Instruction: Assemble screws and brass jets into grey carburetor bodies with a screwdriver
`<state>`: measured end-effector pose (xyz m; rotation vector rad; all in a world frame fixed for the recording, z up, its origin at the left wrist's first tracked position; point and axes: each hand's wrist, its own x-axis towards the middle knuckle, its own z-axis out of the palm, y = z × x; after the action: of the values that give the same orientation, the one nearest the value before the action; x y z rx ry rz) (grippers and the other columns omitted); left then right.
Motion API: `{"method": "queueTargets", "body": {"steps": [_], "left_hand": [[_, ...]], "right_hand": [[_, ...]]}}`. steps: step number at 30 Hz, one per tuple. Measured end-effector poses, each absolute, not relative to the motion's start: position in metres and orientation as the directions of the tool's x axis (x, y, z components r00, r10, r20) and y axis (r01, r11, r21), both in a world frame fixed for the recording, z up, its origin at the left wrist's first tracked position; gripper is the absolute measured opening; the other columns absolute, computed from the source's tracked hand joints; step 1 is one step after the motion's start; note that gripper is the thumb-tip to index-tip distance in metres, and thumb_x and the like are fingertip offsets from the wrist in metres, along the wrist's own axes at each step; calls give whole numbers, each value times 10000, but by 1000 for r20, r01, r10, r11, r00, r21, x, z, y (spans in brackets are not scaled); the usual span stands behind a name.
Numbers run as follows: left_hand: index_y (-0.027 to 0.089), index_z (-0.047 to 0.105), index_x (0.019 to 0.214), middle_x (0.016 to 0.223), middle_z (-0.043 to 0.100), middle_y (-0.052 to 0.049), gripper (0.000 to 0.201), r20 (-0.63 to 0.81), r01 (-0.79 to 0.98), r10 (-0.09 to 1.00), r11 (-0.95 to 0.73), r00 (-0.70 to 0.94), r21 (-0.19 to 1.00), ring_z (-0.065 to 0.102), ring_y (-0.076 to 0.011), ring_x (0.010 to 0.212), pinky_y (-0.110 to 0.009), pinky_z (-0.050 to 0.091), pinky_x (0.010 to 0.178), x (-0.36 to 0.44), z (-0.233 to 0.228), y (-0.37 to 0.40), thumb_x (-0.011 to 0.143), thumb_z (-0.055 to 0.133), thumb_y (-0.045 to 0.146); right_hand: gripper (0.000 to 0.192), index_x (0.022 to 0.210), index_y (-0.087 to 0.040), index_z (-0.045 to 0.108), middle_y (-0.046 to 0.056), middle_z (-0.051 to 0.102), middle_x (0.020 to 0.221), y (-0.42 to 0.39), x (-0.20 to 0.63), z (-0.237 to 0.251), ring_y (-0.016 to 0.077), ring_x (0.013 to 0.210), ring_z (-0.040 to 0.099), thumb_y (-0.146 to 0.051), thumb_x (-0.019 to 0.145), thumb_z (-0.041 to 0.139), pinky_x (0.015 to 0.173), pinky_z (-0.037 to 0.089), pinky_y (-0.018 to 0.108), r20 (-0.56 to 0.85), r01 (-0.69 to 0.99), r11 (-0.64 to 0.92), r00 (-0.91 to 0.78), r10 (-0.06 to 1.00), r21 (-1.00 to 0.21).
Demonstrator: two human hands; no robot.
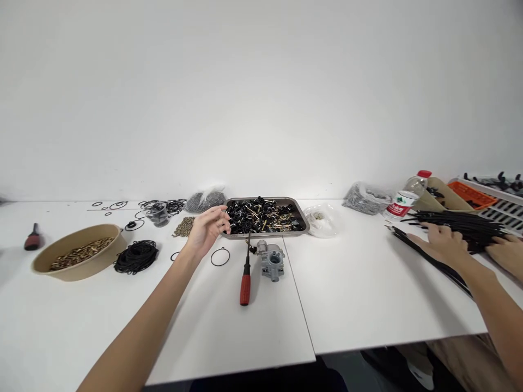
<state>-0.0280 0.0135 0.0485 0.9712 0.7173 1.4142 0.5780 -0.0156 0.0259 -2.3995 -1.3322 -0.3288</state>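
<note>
White wall (261, 98) is met by the back edge of a white desk (359, 305). Toward the left end, brass-coloured pieces (84, 251) are contained in a tan bowl (73, 274), presumably so that none can roll away. Black rubber rings (136, 257) are heaped just beside it. The left hand (209, 226) is raised near the left end of a metal tray (303, 213), fingers loosely curved, with nothing seen gripped; the right hand is out of view, so its state cannot be told. A red-handled screwdriver (245, 288) is laid with its handle toward the front edge, probably for a ready grip. Mixed small parts (261, 215) are confined by the tray's rim. Before it, beside the desk's seam, a carburettor body (273, 261) is set, apparently for easy reach. Near the right end, black cable-like strips (478, 230) are touched by a co-worker's hands (443, 245), seemingly to keep them gathered.
</note>
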Motion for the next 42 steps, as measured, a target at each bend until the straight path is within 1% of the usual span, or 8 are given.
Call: {"method": "queueTargets", "body": {"steps": [5, 12, 16, 20, 26, 30, 34, 42], "left_hand": [[107, 639, 940, 716, 625, -51, 244, 143, -467, 988, -101, 56, 878, 586, -155, 549, -292, 511, 497, -29, 49, 14, 732, 675, 229], [129, 639, 877, 663, 605, -28, 221, 186, -320, 982, -163, 43, 933, 558, -144, 488, -272, 456, 446, -32, 48, 16, 729, 683, 287], [133, 628, 721, 563, 553, -8, 278, 146, 139, 965, -179, 220, 974, 470, -92, 400, -215, 335, 395, -30, 52, 8, 796, 642, 400], [135, 601, 601, 532, 554, -29, 525, -179, 630, 892, -139, 414, 764, 432, -80, 366, -206, 287, 354, -14, 52, -4, 807, 555, 616], [159, 586, 724, 560, 575, -26, 428, -391, 785, 818, -114, 422, 608, 460, -124, 332, -234, 298, 314, -4, 38, -7, 851, 445, 543], [172, 610, 855, 602, 547, 2, 188, -200, 752, 906, -169, 373, 638, 477, -112, 434, -228, 314, 414, -7, 38, -1, 812, 443, 245], [193, 625, 841, 684, 527, -1, 140, 241, 791, 889, -456, 389, 408, 477, -117, 612, -259, 353, 578, 10, 35, -7, 833, 500, 254], [177, 657, 900, 967, 488, -106, 156, 241, 876, 843, -455, 481, -159, 485, -253, 932, -309, 344, 561, 36, 19, -23, 829, 561, 277]], "right_hand": [[562, 1402, -192, 459, 181, 496, 1346, 15, 497, 77, 324, 1319, 381, -474, 917, 491, 1085, 284, 423, 442, 968, -189, 243, 863, -162], [369, 1200, -182, 525, 125, 562, 1180, 31, 314, 72, 260, 1097, 511, -446, 955, 443, 970, 412, 426, 728, 740, 506, -33, 685, -443], [252, 1120, -190, 537, 102, 580, 1105, 31, 259, 9, 245, 1066, 518, -366, 990, 413, 953, 414, 415, 676, 656, 565, -112, 728, -500], [213, 1077, -194, 554, 71, 596, 1066, 26, 250, -26, 233, 1036, 516, -320, 1001, 399, 958, 386, 410, 613, 657, 565, -192, 766, -499], [205, 1015, -195, 565, 51, 608, 1034, 24, 248, -26, 225, 999, 495, -314, 1000, 399, 944, 361, 406, 575, 666, 527, -176, 799, -528], [232, 1005, -196, 563, 48, 612, 1019, 22, 246, -26, 223, 968, 489, -317, 1010, 366, 916, 357, 406, 541, 670, 514, -194, 818, -536], [248, 1002, -195, 563, 52, 617, 1030, 21, 246, -25, 224, 969, 485, -326, 1016, 353, 924, 348, 407, 530, 673, 509, -202, 824, -536], [261, 988, -198, 569, 51, 618, 1035, 20, 246, -25, 224, 974, 474, -326, 1020, 343, 923, 342, 398, 521, 683, 510, -217, 825, -523]]}}
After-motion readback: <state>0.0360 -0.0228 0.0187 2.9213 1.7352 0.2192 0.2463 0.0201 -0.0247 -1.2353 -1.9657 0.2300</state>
